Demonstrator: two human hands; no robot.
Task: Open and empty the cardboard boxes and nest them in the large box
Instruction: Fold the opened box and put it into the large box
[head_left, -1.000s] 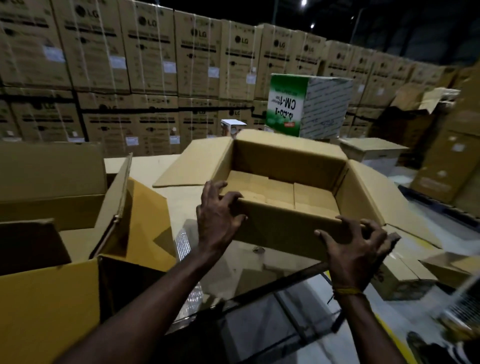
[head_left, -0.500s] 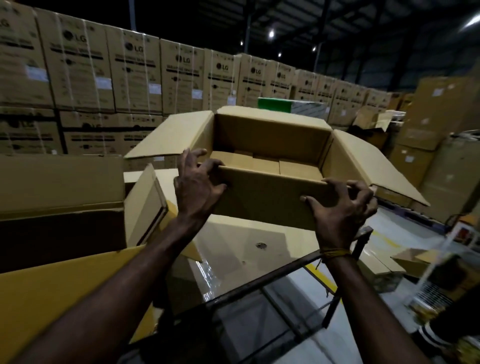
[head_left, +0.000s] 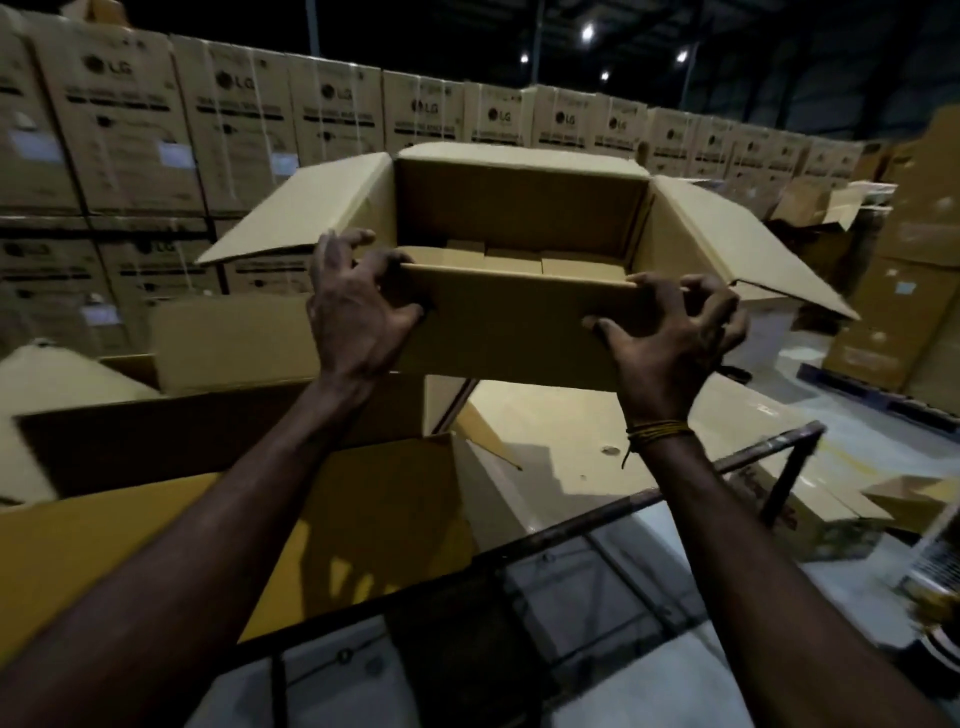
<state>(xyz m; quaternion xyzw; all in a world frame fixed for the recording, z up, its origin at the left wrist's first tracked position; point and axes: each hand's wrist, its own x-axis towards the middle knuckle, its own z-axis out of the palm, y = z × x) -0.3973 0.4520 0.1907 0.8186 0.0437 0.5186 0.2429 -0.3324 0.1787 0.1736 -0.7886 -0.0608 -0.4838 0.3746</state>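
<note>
An open brown cardboard box (head_left: 519, 322) is held up in the air in front of me, its flaps spread to the left and right. Only its folded bottom flaps show inside. My left hand (head_left: 358, 306) grips the near left corner, fingers curled over the rim. My right hand (head_left: 670, 332) grips the near right corner the same way. Below and to the left stands a large open box (head_left: 223, 431) with a dark inside and a yellowish front wall.
A flat cardboard sheet (head_left: 597, 447) lies on a work surface under the lifted box. A dark metal frame (head_left: 623, 504) runs across in front of me. Stacks of printed cartons (head_left: 234, 130) fill the background. More boxes (head_left: 893, 312) stand at the right.
Both hands have raised the open box up off the surface and slightly toward the left. My view has tilted upward with it.
</note>
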